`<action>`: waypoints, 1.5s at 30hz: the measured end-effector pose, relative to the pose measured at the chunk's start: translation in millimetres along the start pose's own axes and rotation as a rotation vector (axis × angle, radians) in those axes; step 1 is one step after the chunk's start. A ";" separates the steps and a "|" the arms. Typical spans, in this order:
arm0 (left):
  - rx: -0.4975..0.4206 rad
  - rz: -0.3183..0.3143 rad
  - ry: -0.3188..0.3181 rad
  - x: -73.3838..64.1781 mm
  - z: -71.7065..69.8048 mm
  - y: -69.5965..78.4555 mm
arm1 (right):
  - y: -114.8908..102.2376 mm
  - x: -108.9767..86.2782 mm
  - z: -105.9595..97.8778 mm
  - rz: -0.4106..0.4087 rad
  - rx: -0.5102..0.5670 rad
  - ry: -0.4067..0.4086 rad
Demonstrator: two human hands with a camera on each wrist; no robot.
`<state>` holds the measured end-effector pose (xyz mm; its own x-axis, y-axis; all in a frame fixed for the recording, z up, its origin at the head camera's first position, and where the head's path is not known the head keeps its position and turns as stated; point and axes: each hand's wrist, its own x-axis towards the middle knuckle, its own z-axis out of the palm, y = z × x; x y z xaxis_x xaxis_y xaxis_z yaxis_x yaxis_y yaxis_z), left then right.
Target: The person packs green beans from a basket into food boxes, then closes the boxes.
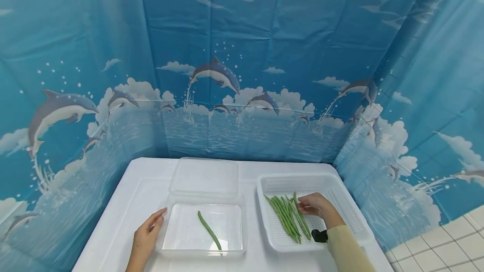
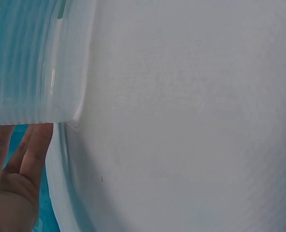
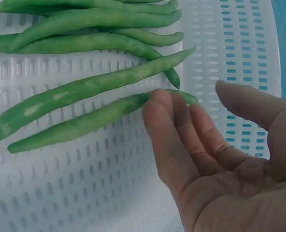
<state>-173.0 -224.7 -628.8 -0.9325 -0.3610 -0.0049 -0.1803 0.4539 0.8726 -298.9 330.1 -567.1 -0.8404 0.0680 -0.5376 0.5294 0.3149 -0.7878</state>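
A white perforated basket (image 1: 351, 209) on the right holds several green beans (image 1: 284, 217) lying side by side. My right hand (image 1: 318, 207) is low over them. In the right wrist view its fingers (image 3: 164, 130) overlap the tip of the outermost green bean (image 3: 75, 126), while the thumb stands apart from them. On the left is a clear plastic box (image 1: 185, 228) with one green bean (image 1: 208, 229) lying slantwise in it. My left hand (image 1: 148, 231) is beside the box's left wall, fingers extended; in the left wrist view its fingertips are right at the box's edge.
A clear lid (image 1: 206, 175) extends behind the box. Everything stands on a table with a white cover (image 1: 113, 238). Blue dolphin-print sheets (image 1: 242, 133) enclose the table's back and sides. White tiles (image 1: 442, 251) show at the lower right. A black strap piece (image 1: 319, 236) is at my right wrist.
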 end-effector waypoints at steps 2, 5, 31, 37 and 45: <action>0.001 -0.001 -0.003 -0.7 0.8 -0.6 | 4.5 2.5 0.7 0.016 -0.022 0.031; -0.001 0.007 0.004 -1.4 2.3 -1.9 | 9.2 5.2 1.0 0.023 -0.067 0.057; -0.013 -0.026 -0.038 -6.6 3.4 -5.5 | 22.2 4.9 20.8 -0.106 -0.434 0.139; -0.009 0.004 -0.023 -2.5 0.4 -4.8 | -6.0 -11.4 26.5 -0.154 -0.300 0.079; -0.004 0.036 0.004 -0.4 -0.7 -4.7 | -46.9 -31.9 41.0 -0.192 -0.148 -0.060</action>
<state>-171.6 -227.3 -632.6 -0.9370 -0.3482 0.0283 -0.1458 0.4635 0.8740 -292.2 274.4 -525.3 -0.9135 -0.0613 -0.4022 0.3339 0.4519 -0.8272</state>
